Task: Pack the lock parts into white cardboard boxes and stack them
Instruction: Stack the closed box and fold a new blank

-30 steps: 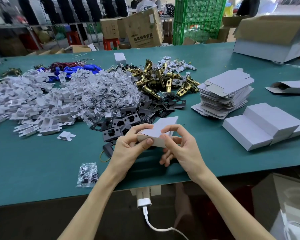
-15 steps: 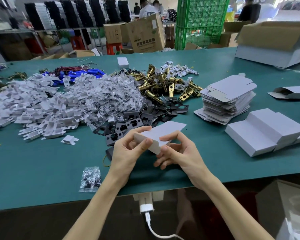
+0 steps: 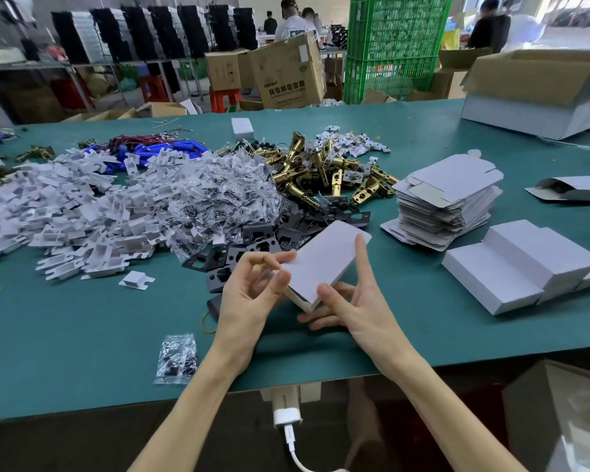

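Observation:
A closed white cardboard box [image 3: 324,264] is held just above the green table [image 3: 82,335], tilted with its far end up and to the right. My left hand [image 3: 252,298] pinches its near left corner between thumb and forefinger. My right hand [image 3: 355,308] holds the near end with the thumb on top and fingers below, the forefinger lying straight along the box's right side. Packed white boxes [image 3: 525,267] lie stacked at the right. Behind them sits a pile of flat box blanks [image 3: 447,195].
Brass latches [image 3: 321,172], black plates [image 3: 280,236], bagged screws [image 3: 218,199] and white plastic parts [image 3: 65,212] are heaped across the table's middle and left. One screw bag [image 3: 178,359] lies near the front edge. A large open carton [image 3: 539,90] stands far right.
The box has swung round so its long face points up and to the right. My right forefinger has straightened along its side. Both hands have shifted slightly to the right.

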`<action>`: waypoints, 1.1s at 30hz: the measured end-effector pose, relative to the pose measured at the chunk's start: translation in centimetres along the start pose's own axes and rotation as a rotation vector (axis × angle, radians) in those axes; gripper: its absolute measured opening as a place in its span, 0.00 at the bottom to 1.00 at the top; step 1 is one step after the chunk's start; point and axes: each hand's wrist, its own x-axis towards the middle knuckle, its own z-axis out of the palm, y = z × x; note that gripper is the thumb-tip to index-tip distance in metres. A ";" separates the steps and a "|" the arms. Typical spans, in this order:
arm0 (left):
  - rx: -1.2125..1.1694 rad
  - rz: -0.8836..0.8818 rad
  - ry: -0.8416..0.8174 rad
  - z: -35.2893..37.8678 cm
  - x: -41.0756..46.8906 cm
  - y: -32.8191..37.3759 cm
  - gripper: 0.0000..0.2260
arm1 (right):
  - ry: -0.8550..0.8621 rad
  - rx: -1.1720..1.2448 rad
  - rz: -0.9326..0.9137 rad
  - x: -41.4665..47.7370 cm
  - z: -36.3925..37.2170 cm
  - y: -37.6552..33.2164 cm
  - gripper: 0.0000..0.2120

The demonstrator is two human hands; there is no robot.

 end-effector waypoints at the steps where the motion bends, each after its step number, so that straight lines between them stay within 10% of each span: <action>1: 0.005 0.007 0.004 0.0 0.0 -0.1 0.10 | 0.012 -0.016 -0.005 0.0 0.1 0.0 0.51; 13: -0.120 -0.293 -0.030 0.2 0.3 -0.1 0.40 | 0.149 -0.170 -0.081 -0.3 1.0 0.2 0.54; 21: -0.117 -0.301 -0.095 0.3 0.2 -0.4 0.21 | 0.160 -0.067 0.060 0.1 0.4 0.2 0.57; 27: -0.065 -0.299 -0.125 0.4 0.1 -0.6 0.20 | 0.175 -0.077 0.070 0.3 0.2 0.5 0.27; 33: -0.068 -0.278 -0.144 0.5 0.0 -0.5 0.18 | 0.151 -0.023 0.064 0.1 0.0 0.3 0.37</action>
